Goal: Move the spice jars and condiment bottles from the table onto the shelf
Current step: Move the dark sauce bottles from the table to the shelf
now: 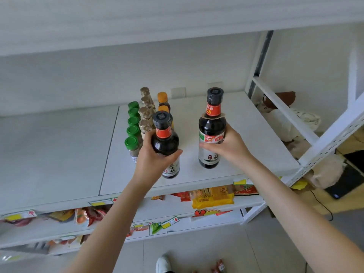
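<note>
White smooth shelf [246, 134] carrying rows of green-lidded jars [132, 130], orange-capped bottles [162, 97] partly hiding behind a tilted dark glass bottle [164, 140], left hand [151, 156] gripping its shoulder, right hand [231, 146] wrapping around second dark bottle [212, 123], base contact with shelf unclear.

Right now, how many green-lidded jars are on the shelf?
5 green-lidded jars, in one front-to-back row on the shelf, beside the left hand: nearest, second, third, fourth, farthest. The hand could hide another.
</note>
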